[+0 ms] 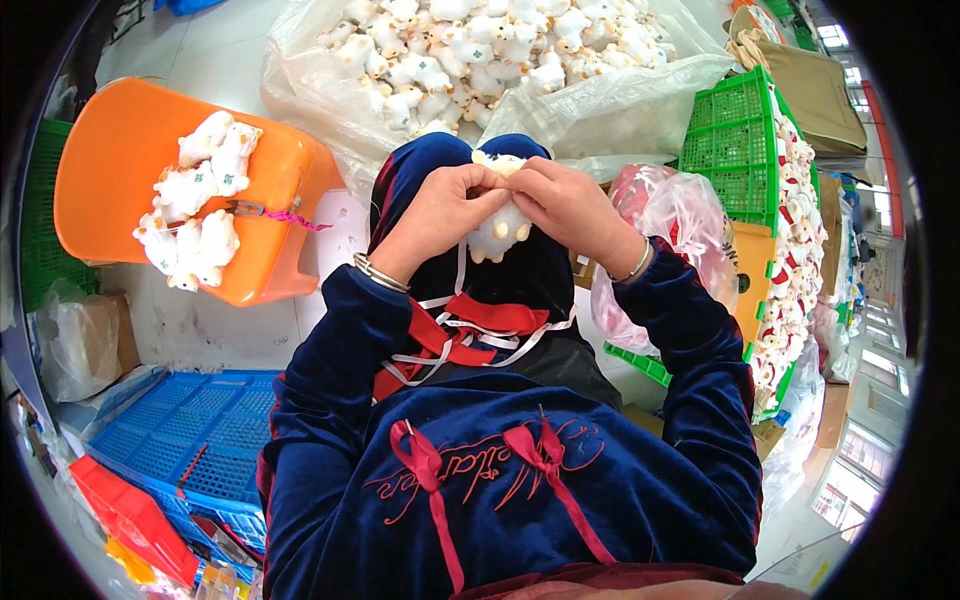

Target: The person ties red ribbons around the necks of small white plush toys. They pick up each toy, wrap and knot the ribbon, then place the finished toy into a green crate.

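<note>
A small white plush toy (497,232) with cream feet is held above my knees. My left hand (452,208) pinches at its neck from one side. From the other side my right hand (572,205) grips the same spot, fingertips nearly meeting those of the left. What lies between the fingertips is too small to make out. Several red fabric pieces with white ribbons (490,318) rest on my lap below the toy.
Ahead lies a large clear plastic bag (600,105) full of white plush toys. At left, an orange stool (110,190) bears several toys and a small metal tool (246,208). Green crates (732,150) stand at right, blue crates (190,415) at lower left.
</note>
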### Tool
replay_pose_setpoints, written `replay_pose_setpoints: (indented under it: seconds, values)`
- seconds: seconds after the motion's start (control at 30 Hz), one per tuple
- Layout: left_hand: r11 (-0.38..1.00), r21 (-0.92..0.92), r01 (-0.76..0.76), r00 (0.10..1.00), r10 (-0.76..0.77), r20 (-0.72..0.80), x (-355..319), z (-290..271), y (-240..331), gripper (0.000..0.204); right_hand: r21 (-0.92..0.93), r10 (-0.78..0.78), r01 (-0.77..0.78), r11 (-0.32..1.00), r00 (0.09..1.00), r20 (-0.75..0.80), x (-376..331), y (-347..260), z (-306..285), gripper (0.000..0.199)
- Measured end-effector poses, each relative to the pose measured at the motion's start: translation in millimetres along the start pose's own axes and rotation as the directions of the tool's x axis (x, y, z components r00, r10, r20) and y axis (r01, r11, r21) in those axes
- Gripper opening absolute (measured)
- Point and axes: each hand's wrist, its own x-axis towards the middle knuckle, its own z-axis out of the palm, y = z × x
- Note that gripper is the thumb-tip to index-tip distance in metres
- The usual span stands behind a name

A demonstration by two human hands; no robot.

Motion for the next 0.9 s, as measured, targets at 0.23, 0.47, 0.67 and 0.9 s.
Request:
replay_pose_setpoints:
  seconds: [0.23,0.47,0.67,0.9]
  values:
    - [0.998,0.059,0.002,1.000,-0.002,-0.004,-11,-1,4,0.019,0.000,-0.069,0.071,0.997,0.974,-0.214,-13,6,22,0.015]
    - [0.996,0.001,0.092,0.994,-0.092,0.054,-6,-8,6,0.021,0.066,-0.111,0.134,0.989,0.954,-0.278,-19,16,32,0.019]
    - [0.993,-0.083,0.088,0.990,-0.078,0.118,-4,-10,6,0.019,0.082,-0.123,0.149,0.985,0.958,-0.257,-20,21,29,0.019]
    - [0.990,0.116,-0.086,0.993,0.076,0.087,-2,-10,2,0.017,0.093,-0.114,0.140,0.986,0.964,-0.240,-21,21,27,0.019]
